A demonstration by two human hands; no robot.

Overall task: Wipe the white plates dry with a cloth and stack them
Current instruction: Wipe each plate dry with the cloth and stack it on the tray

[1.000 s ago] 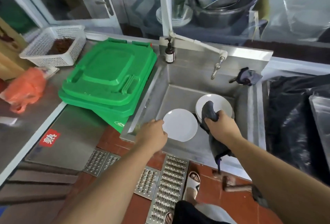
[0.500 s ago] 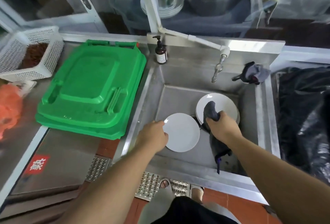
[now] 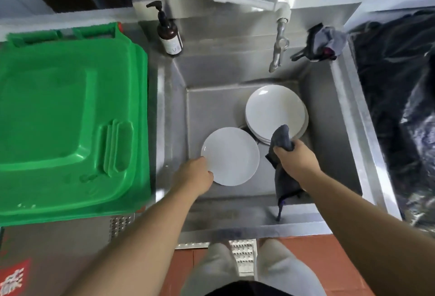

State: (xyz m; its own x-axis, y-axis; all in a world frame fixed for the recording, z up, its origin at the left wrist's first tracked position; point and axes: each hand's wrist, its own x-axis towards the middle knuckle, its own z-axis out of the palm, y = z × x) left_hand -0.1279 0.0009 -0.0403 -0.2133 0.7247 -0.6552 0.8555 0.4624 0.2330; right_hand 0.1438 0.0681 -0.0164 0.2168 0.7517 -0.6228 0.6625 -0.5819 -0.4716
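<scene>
Hands worked inside a steel sink (image 3: 334,116). Left hand (image 3: 196,174) gripped the single plate (image 3: 231,156) by its near edge, as a second before; right hand (image 3: 295,157) clenched the cloth (image 3: 282,137) beside the stack (image 3: 275,110). Only the view had shifted; wiping looked imminent.

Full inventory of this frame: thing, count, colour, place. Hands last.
single plate: 1, white, in sink, left
plate stack: 1 stack, count unclear, white, in sink, right
cloth: 1, dark grey, in right hand
sink: 1, steel, centre
tap: 1, metal, over sink back
pump bottle: 1, brown, back-left sink corner
rag: 1, grey and black, back-right sink rim
bin lids: stacked, green, left of sink
black plastic: right of sink
left hand: grips single plate's near-left rim
right hand: grips cloth by the stack
</scene>
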